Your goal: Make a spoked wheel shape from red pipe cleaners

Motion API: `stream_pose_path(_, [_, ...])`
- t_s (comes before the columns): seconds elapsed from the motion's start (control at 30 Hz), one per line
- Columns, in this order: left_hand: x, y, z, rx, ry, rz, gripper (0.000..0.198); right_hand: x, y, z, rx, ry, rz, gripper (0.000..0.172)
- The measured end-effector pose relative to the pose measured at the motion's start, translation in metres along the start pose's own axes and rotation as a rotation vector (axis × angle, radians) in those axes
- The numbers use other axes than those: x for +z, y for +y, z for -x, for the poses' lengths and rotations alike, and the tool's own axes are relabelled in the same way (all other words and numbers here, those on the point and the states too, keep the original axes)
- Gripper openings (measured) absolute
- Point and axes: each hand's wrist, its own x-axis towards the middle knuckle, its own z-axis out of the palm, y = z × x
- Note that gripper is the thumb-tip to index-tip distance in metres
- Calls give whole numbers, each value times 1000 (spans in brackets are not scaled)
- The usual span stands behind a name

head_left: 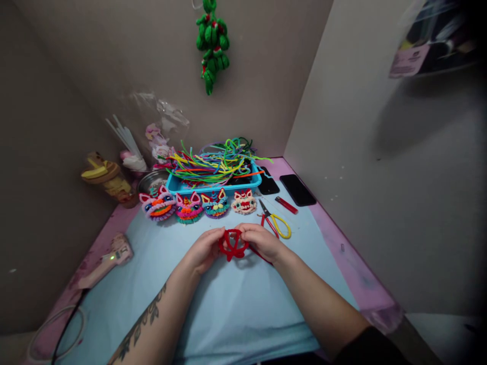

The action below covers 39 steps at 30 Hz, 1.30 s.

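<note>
Between my two hands is a small round frame bent from red pipe cleaner [233, 245], with bars crossing its ring. My left hand [207, 248] pinches its left side between thumb and fingers. On the right side, my right hand [262, 241] grips the ring too, and a loose red end trails out below that palm. The frame is held a little above the blue cloth [243, 304]. Just beyond my right hand lie scissors [274, 220] with one red and one yellow handle.
Several finished lion-head faces [189, 207] stand in a row before a blue tray [213, 190] heaped with coloured pipe cleaners [216, 165]. A pink glue gun [110, 258] lies left with its cord. Right are a red-handled cutter [286, 205] and a black phone [298, 190].
</note>
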Motion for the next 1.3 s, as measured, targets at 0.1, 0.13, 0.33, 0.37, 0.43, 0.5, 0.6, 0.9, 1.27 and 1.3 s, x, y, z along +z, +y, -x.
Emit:
stream_pose_path(0.1, [-1, -1, 0, -29, -7, 18, 17, 0, 1, 0, 17, 5, -4, 5])
stream_pose_path(0.13, [-1, 0, 0, -37, -10, 37, 16, 0, 2, 0, 27, 13, -10, 7])
stream_pose_path(0.33, [3, 13, 0, -144, 47, 289, 14, -1, 4, -3, 21, 74, -205, 26])
stream_pose_path(0.37, [3, 15, 0, -146, 68, 330, 14, 0, 4, -3, 9, 76, -240, 28])
stream_pose_path(0.43, [2, 19, 0, -145, 95, 374, 16, 0, 3, -4, -2, 64, -275, 30])
stream_pose_path(0.5, [1, 20, -1, -147, 107, 385, 17, 0, 4, -4, -2, 41, -266, 30])
stream_pose_path(0.6, [-1, 18, -2, -129, 102, 393, 16, 1, 6, -4, 7, 30, -223, 32])
stream_pose_path(0.9, [0, 15, -2, -65, 107, 388, 18, 8, 8, 1, -387, 367, 273, 18])
stream_pose_path(1.27, [6, 13, -1, -27, 163, 365, 16, 13, 7, 11, -657, 347, 750, 23])
stream_pose_path(1.3, [6, 13, -1, -21, 166, 366, 16, 11, 6, 10, -644, 364, 725, 21])
